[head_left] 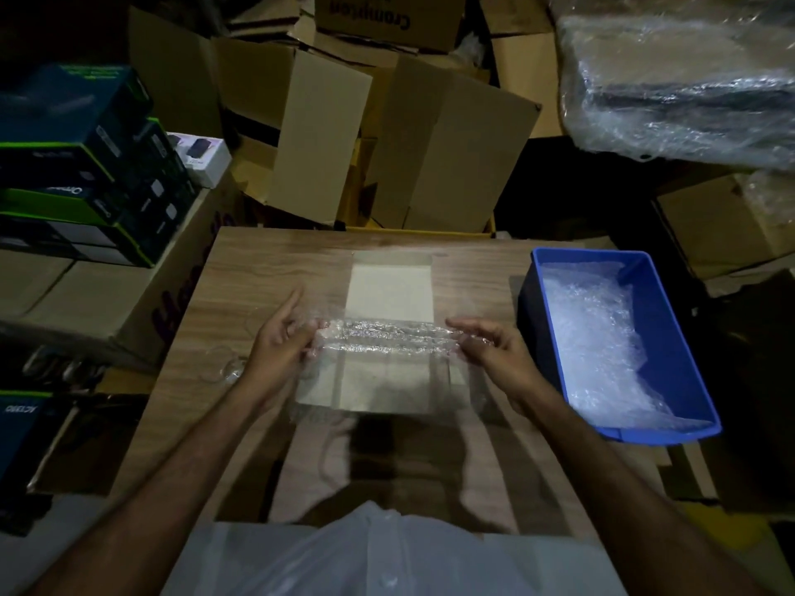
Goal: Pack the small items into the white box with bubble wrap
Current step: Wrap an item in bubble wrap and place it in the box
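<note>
Hands grip a rolled length of bubble wrap (387, 337) at its two ends. The left hand (279, 342) pinches the left end between thumb and curled fingers, with the index finger stretched forward and away from the roll. The right hand (494, 350) pinches the right end, fingers bent around the plastic. The roll is stretched level between both hands, held above the table (258, 268) and not resting on it.

Directly beneath the roll lies the white box (389, 294), opened out flat, its pale panels showing both beyond the roll and on the near side of it. A loose sheet of clear plastic appears to hang from the roll over the near panels; its edges are hard to make out. Whether any small items sit inside the roll cannot be told.

To the right, at the table edge, stands a blue bin (671, 320) filled with crumpled bubble wrap. On the left part of the table, just beside the left wrist, lies a thin clear object (228, 367), too faint to identify. A white plastic bag (378, 552) lies at the near edge, against the person.

Beyond the table, brown cartons (430, 144) are stacked open and tilted. Dark retail boxes with green trim (77, 165) are piled at the left. A large bundle wrapped in bubble wrap (679, 79) sits at the upper right.
</note>
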`<state>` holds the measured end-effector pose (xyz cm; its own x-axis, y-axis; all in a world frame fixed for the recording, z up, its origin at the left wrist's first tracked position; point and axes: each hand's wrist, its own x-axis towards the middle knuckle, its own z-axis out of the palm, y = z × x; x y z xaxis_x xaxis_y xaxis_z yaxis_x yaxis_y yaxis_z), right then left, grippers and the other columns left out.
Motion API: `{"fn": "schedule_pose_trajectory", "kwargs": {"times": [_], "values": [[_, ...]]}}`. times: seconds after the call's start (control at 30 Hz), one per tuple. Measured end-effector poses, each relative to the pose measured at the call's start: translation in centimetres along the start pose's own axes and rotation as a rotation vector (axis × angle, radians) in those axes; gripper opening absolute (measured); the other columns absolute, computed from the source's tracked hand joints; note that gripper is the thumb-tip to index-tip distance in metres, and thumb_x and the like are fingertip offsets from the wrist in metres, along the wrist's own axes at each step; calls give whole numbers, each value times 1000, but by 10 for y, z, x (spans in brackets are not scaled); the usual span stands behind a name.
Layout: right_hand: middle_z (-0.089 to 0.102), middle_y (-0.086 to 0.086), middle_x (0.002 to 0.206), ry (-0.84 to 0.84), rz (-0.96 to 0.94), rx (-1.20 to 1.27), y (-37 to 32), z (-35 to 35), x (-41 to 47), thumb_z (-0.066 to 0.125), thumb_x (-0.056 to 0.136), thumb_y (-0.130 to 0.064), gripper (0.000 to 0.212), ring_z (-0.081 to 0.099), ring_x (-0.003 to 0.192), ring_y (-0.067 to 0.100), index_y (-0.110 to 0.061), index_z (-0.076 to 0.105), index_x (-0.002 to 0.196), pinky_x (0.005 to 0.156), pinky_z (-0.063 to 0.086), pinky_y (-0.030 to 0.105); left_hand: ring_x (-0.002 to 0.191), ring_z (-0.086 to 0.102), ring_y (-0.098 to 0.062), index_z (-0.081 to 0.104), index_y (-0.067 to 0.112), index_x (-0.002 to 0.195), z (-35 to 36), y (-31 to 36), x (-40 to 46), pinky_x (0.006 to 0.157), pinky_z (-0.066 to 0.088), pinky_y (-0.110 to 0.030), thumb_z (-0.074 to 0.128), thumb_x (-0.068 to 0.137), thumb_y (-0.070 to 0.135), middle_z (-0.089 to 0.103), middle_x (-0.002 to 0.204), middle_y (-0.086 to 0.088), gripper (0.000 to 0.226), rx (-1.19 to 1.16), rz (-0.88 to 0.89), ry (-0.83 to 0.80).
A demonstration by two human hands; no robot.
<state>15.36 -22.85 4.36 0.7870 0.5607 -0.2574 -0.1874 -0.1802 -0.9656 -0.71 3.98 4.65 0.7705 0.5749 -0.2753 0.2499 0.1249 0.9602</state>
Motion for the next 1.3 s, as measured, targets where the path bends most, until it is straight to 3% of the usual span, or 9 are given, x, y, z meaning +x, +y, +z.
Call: {"fn": "schedule_pose_trajectory", "kwargs": {"times": [0.2, 0.4, 0.53, 0.67, 0.77, 0.93, 1.0, 1.07, 1.3], "values": [[68, 1, 98, -78, -62, -430, -11, -7, -3, 93, 65, -3, 82, 66, 74, 7, -16, 57, 139, 70, 56, 18, 103, 65, -1, 60, 24, 138, -16, 18, -8, 86, 57, -21, 78, 83, 7, 63, 121, 2, 60, 216, -82, -365], [54, 4, 103, -2, -297, -921, -8, -11, 13, 77, 85, -37, 26, 49, 100, 16, -22, 77, 106, 90, 49, 39, 88, 67, -28, 77, 14, 83, -5, 9, -2, 77, 59, -45, 82, 78, 40, 69, 91, -10, 27, 713, 116, -128], [54, 6, 134, -176, -271, -851, -28, -21, 21, 79, 82, -45, 22, 47, 131, 18, -25, 77, 89, 104, 43, 39, 131, 38, -11, 69, 37, 84, -19, 20, -5, 104, 41, -42, 83, 77, 48, 47, 139, 16, 19, 1069, 153, -289], [71, 2, 78, -410, -165, -487, -74, -11, 18, 80, 87, -29, 27, 66, 71, 13, -3, 71, 81, 63, 51, 26, 116, 54, 2, 65, 32, 120, -2, 61, -18, 88, 48, -18, 87, 75, 37, 56, 122, 27, 51, 958, -20, -670], [71, 11, 80, -429, -135, -359, -100, -3, 24, 81, 84, -26, 32, 65, 73, 20, 4, 70, 90, 65, 52, 28, 107, 69, -9, 60, 22, 132, 30, 69, -17, 84, 58, -26, 77, 87, 29, 73, 117, 4, 48, 579, -69, -734], [59, 19, 132, -380, 245, 606, -49, -10, 28, 69, 83, -58, 64, 56, 114, 31, -13, 68, 130, 109, 41, 48, 94, 73, -22, 69, 8, 114, 38, 47, -13, 75, 58, -33, 65, 97, 28, 76, 107, -9, 26, 277, 46, -454], [63, 18, 122, -350, 347, 801, -17, 3, 12, 71, 79, -64, 62, 64, 98, 27, -17, 74, 119, 91, 54, 41, 88, 73, -22, 70, 4, 110, 41, 34, -17, 74, 58, -32, 64, 97, 31, 77, 100, -9, 31, 135, 6, -342], [74, 9, 101, -309, 357, 632, 0, 22, 0, 77, 76, -50, 44, 73, 76, 16, -15, 76, 102, 69, 60, 30, 81, 72, -16, 72, 6, 101, 49, 24, -24, 73, 55, -29, 63, 96, 36, 77, 89, -5, 31, 75, -20, -232], [65, 24, 121, 5, 134, 227, 15, 49, -11, 79, 84, -2, 70, 71, 98, 28, -16, 37, 138, 83, 62, 39, 94, 67, 5, 43, 22, 143, 57, 11, -37, 73, 56, -20, 67, 96, 18, 63, 124, 8, 53, -13, -47, 63]]}}
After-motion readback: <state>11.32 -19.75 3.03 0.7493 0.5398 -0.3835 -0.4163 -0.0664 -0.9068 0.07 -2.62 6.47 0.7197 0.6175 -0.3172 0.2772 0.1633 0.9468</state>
